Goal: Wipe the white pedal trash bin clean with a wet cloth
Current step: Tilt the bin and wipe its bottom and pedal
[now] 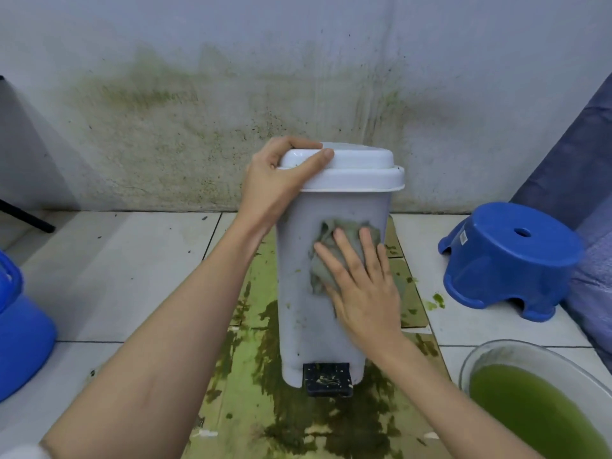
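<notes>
1. The white pedal trash bin (pixel 331 260) is seen standing upright on a sheet of cardboard (pixel 251 409) that is stained with green residue, close to a wall (pixel 231 94) streaked with green marks.
2. The bin's lid (pixel 357 170) is closed, and its black pedal (pixel 328 379), flecked with pale dirt, is seen at the foot of the front face.
3. The left rear corner of the lid is gripped by the left hand (pixel 278 180); the thumb is laid along the lid's top and the fingers are curled over its far edge.
4. A crumpled grey-green cloth (pixel 334 250) is pressed flat against the upper front of the bin by the right hand (pixel 361 286), whose fingers are held straight and slightly spread over it.
5. Small green specks are visible on the bin's front below and beside the cloth.
6. A clear basin (pixel 496 351) filled with murky green water is placed at the lower right, near the cardboard.
7. A blue plastic stool (pixel 510 260) is set on the tiled floor (pixel 116 276) to the right of the bin, apart from it.
8. A blue container (pixel 20 332) is partly seen at the left edge.
</notes>
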Demonstrator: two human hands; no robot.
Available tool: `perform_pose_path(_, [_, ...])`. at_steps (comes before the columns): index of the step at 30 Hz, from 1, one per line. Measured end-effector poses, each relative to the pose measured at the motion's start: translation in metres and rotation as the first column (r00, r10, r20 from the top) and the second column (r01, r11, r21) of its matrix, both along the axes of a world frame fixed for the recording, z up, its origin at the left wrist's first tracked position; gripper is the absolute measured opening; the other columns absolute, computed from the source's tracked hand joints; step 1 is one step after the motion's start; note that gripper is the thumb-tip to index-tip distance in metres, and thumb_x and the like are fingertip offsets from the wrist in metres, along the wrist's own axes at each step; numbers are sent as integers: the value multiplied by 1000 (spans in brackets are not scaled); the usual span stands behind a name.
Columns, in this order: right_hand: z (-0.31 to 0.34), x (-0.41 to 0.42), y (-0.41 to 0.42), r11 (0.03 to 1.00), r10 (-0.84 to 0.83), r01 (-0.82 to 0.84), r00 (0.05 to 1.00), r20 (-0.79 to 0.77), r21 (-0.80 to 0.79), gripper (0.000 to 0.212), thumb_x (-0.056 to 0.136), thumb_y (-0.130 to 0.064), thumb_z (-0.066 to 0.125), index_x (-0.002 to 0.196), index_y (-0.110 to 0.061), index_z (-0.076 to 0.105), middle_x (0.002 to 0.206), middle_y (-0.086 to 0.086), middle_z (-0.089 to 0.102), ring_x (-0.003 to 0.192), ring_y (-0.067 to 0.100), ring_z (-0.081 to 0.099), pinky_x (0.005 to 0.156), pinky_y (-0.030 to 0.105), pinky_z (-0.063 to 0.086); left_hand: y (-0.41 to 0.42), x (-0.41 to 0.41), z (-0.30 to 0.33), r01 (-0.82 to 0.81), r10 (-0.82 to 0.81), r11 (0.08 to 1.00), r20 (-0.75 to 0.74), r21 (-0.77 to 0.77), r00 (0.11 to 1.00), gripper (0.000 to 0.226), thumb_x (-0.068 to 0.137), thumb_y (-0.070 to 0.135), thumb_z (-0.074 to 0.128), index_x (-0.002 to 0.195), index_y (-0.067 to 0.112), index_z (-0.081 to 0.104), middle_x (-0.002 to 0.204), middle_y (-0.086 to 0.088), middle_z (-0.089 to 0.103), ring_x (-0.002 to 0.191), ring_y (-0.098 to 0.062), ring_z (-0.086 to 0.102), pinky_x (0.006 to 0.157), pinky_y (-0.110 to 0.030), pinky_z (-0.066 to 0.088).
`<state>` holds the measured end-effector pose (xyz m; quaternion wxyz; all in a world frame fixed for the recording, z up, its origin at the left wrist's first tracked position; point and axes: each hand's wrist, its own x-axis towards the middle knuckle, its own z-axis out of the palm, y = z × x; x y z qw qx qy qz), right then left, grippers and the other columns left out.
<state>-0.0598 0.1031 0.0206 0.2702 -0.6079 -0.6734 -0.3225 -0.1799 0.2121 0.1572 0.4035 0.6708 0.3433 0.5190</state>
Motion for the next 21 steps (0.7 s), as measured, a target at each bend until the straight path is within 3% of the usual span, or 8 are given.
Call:
perform_pose_path(5, [31,-25,30,992,-81,103,968,-237,79,57,91,-22,53,144,-22,30,154,2,23,142,29,15,118,42,6,13,9,7,49,-49,998,-3,-37,999,37,53,53,83,78,29,71,96,4,71,87,-11,66,76,-30,56])
perform_pose_path(10, [-39,-40,-15,994,9,-6,1000,25,-112,58,89,-17,46,144,-29,31,154,-5,22,146,20,-3,116,40,13,26,3,7,58,-58,995,6,-77,998,31,57,48,85,78,29,72,94,9,72,84,-6,67,69,-22,52])
perform_pose_path(13, [-34,-19,-23,987,-35,46,996,77,-152,60,87,-22,43,144,-29,26,154,-2,23,146,20,-5,115,43,14,25,8,7,60,-60,996,0,-67,998,29,59,46,85,77,29,72,94,8,72,83,-7,67,68,-23,52])
perform_pose_path(15, [-1,-7,-6,990,-94,90,995,-38,-107,61,89,-25,40,147,-26,19,155,0,14,145,22,-5,116,44,6,24,13,7,60,-60,996,9,-63,998,27,58,46,85,75,30,72,94,7,72,85,-8,66,72,-28,55])
perform_pose_path(18, [46,6,29,985,-156,170,927,-340,11,50,96,-32,37,144,-21,25,153,9,25,143,28,10,117,46,9,22,18,9,56,-55,996,9,-68,998,28,58,46,84,76,29,72,96,6,71,91,-12,66,81,-34,56])
perform_pose_path(21, [37,-9,35,975,-182,215,913,-364,53,52,96,-29,41,145,-20,25,153,9,23,143,31,10,118,46,12,23,18,9,51,-51,997,1,-54,999,29,59,46,83,77,27,71,98,4,71,94,-15,66,84,-39,56])
